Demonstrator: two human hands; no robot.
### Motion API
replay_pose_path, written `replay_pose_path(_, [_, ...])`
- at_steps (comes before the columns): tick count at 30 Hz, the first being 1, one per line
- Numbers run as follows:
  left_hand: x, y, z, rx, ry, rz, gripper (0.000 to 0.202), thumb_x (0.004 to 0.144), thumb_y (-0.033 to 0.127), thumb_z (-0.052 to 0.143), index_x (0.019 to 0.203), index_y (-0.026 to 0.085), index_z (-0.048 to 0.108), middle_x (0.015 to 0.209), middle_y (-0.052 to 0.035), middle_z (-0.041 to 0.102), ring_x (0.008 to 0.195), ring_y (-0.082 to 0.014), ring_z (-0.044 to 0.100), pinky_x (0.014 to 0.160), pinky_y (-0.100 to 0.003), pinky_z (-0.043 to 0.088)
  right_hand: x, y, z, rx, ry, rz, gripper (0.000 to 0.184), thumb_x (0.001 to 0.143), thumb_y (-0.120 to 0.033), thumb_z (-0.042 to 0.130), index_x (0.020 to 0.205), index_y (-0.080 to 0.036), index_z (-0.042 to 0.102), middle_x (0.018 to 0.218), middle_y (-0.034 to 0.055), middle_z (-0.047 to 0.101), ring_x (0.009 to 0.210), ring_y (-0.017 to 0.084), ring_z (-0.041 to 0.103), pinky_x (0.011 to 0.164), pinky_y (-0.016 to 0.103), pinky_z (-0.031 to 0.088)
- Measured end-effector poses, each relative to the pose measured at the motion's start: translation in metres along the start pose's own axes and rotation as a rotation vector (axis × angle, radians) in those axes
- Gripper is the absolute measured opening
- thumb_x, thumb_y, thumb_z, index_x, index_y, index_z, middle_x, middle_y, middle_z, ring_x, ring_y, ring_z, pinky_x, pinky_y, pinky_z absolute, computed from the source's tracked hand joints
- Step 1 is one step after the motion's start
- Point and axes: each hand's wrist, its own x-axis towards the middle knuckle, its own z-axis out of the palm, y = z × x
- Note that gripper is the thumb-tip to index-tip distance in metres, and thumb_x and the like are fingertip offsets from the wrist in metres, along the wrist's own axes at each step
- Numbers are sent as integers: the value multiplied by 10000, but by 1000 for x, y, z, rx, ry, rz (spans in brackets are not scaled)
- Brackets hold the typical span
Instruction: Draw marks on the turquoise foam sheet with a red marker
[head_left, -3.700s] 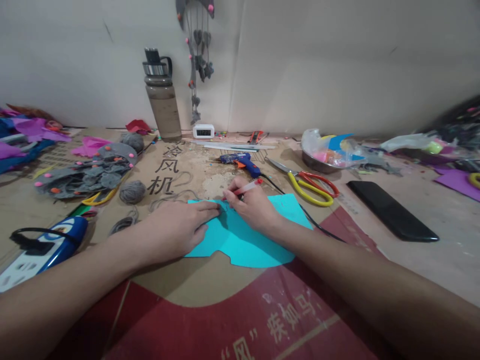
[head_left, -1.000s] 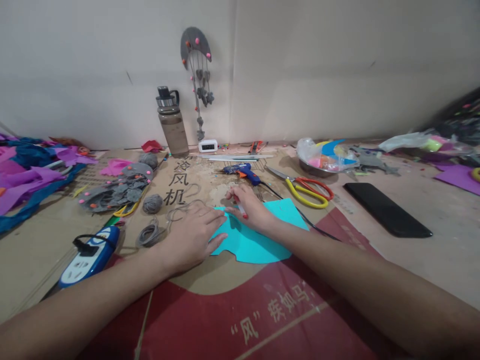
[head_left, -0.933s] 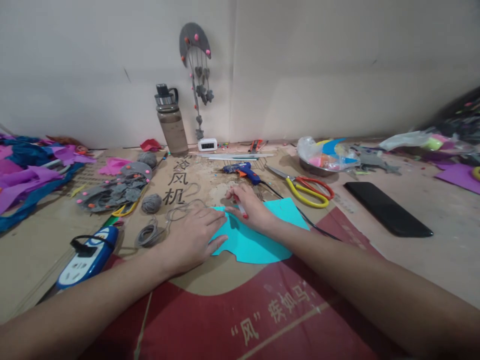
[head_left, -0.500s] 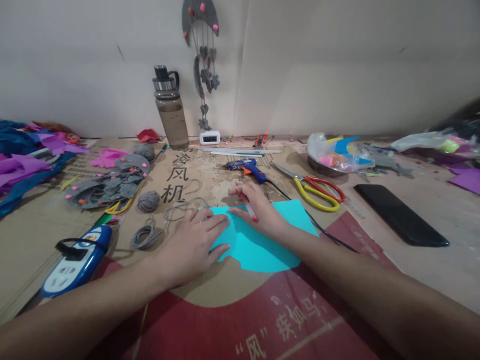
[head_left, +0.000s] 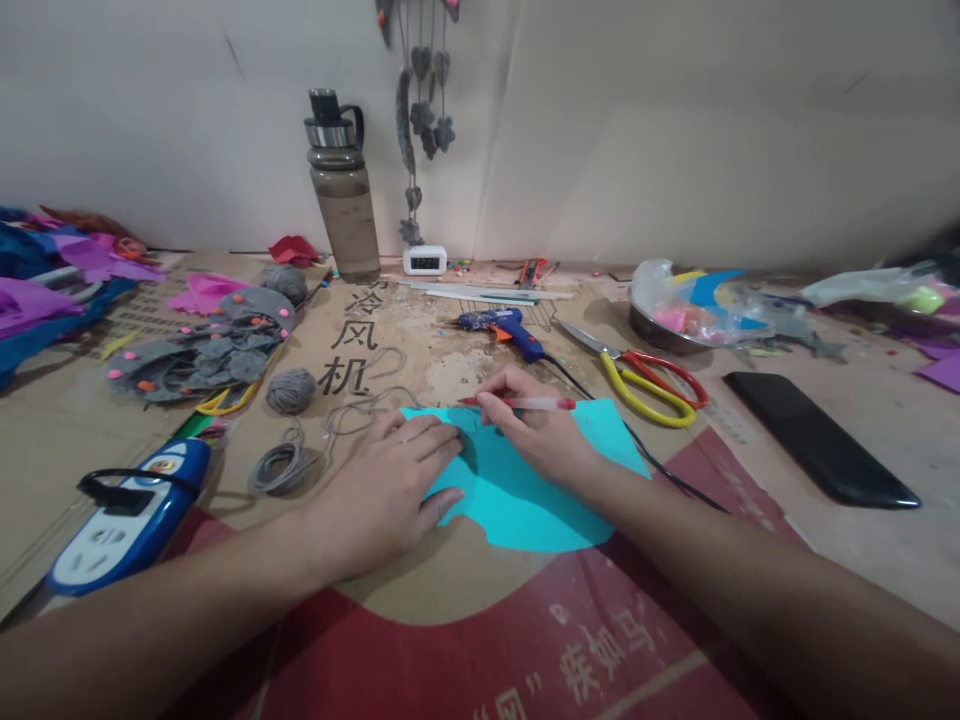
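A turquoise sheet (head_left: 540,500) of paper or felt lies on the cardboard, with a curved notch cut from its lower left edge. My left hand (head_left: 397,480) rests flat on the sheet's left side, fingers stretched out. Above the sheet's upper part, my right hand (head_left: 536,425) pinches a red pen (head_left: 544,403), its red tip pointing left near the top edge. Just beyond the hands lies a blue hot glue gun (head_left: 502,328). Scissors (head_left: 637,380) with one yellow and one red handle lie to the right of it.
Grey yarn (head_left: 291,390) and a power strip (head_left: 131,520) lie on the left, near grey felt pieces (head_left: 202,350). A water bottle (head_left: 345,200) and small clock (head_left: 424,261) stand by the wall. On the right are a bowl (head_left: 667,330) and a black phone (head_left: 821,438).
The pen has turned in my right hand from pointing down toward me to lying nearly level, tip to the left. My left hand stays on the sheet. The view has tilted slightly down.
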Motion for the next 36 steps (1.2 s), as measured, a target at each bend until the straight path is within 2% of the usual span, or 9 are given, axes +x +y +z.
replay_pose_path(9, [0, 0, 1, -27, 48, 22, 387, 929, 351, 471, 1237, 133, 555, 1257, -109, 597, 1164, -271, 521, 971, -454, 393, 1, -2, 1, -133, -16, -65, 173, 895, -272, 475, 738, -208, 510, 661, -6, 601, 617, 127, 557, 600, 253, 401])
replay_pose_path(17, [-1, -1, 3, -7, 50, 23, 400, 931, 367, 467, 1257, 147, 544, 1272, -103, 588, 1164, -273, 511, 975, -472, 372, 1, 2, 2, -198, -40, -106, 175, 898, -270, 459, 744, -211, 516, 669, -4, 565, 637, 133, 538, 618, 263, 397])
replay_pose_path(21, [-2, 0, 3, 48, 51, 8, 409, 933, 397, 458, 1246, 153, 556, 1269, -94, 591, 1164, -308, 476, 930, -507, 359, 1, 2, 2, -210, -43, -120, 170, 899, -269, 459, 755, -207, 525, 670, 0, 568, 635, 134, 528, 617, 266, 390])
replay_pose_path(27, [-2, -1, 4, 68, 15, 4, 436, 939, 412, 435, 1277, 153, 533, 1299, -86, 571, 1080, -288, 494, 889, -484, 373, 1, 4, 3, -203, -47, -123, 175, 901, -274, 456, 757, -210, 531, 679, 2, 581, 643, 136, 533, 621, 267, 392])
replay_pose_path(36, [-1, 0, 3, 61, 23, -2, 431, 936, 400, 439, 1269, 148, 544, 1273, -103, 582, 1078, -284, 502, 914, -487, 373, 2, 3, 3, -203, -60, -106, 167, 904, -279, 467, 785, -204, 557, 711, 11, 601, 676, 140, 556, 636, 266, 408])
